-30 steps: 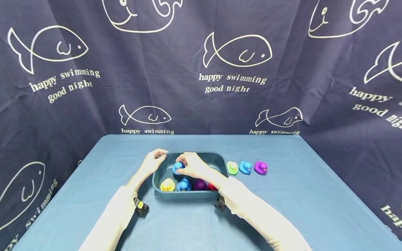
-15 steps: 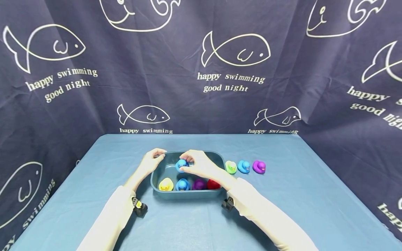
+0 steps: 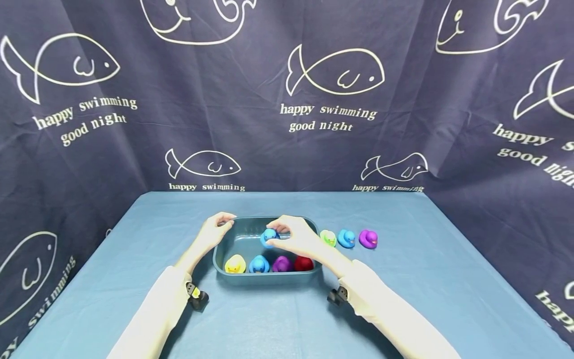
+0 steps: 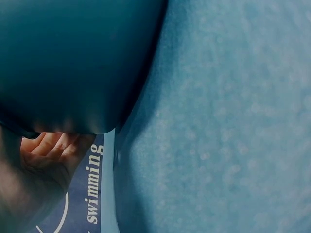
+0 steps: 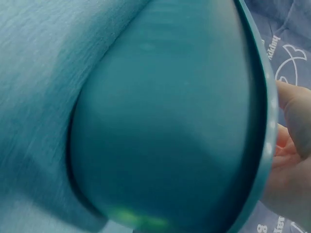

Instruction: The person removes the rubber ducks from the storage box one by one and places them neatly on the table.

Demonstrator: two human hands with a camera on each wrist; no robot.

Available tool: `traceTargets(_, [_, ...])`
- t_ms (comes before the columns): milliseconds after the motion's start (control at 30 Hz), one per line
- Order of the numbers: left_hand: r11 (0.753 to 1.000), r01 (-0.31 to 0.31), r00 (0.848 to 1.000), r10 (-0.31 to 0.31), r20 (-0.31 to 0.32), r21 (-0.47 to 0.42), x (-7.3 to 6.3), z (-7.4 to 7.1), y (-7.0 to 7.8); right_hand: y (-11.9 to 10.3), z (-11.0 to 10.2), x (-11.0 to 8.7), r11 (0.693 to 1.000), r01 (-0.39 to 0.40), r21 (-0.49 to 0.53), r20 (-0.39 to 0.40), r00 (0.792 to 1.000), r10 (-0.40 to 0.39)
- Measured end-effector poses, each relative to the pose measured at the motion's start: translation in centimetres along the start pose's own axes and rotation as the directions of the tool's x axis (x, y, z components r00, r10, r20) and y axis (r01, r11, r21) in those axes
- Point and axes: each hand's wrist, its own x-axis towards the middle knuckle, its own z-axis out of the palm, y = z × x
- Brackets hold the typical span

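In the head view, my right hand (image 3: 298,237) pinches a blue rubber duck (image 3: 269,238) between thumb and fingers, held over the inside of a teal bin (image 3: 264,279). My left hand (image 3: 215,232) grips the bin at its back left corner; in the left wrist view its fingers (image 4: 60,145) lie against the bin's end. Along the bin's front wall sit a yellow duck (image 3: 235,264), another blue duck (image 3: 259,265), a purple duck (image 3: 282,264) and a red duck (image 3: 303,263). The right wrist view shows the bin's outer wall (image 5: 165,107), with the right hand (image 5: 294,150) partly hidden beyond the rim.
Just right of the bin, a green duck (image 3: 328,238), a blue duck (image 3: 347,238) and a purple duck (image 3: 368,239) stand in a row on the blue-covered table (image 3: 403,279). A dark curtain (image 3: 269,99) with white fish drawings hangs behind and at both sides.
My right hand has carried the blue duck from the left part of the bin towards the right. The left hand stays at the corner, and the view has shifted slightly.
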Motion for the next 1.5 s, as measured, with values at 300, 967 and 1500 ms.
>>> traceTargets(300, [1.000,0.024,1.000,-0.024,0.017,-0.005,0.1,0.1,0.0,0.6,-0.9,-1.2,0.998,0.066,-0.005,-0.060,0.996,-0.067])
traceTargets(967, [1.000,0.011,1.000,-0.011,0.014,-0.004,0.0,-0.1,-0.4,1.9,-3.3,-2.7,0.980,0.178,-0.088,-0.144,0.971,-0.189])
traceTargets(1500, [1.000,0.019,1.000,-0.019,0.022,-0.006,0.0,-0.1,0.0,2.3,-6.1,-4.3,0.994,0.055,-0.098,-0.133,0.989,-0.068])
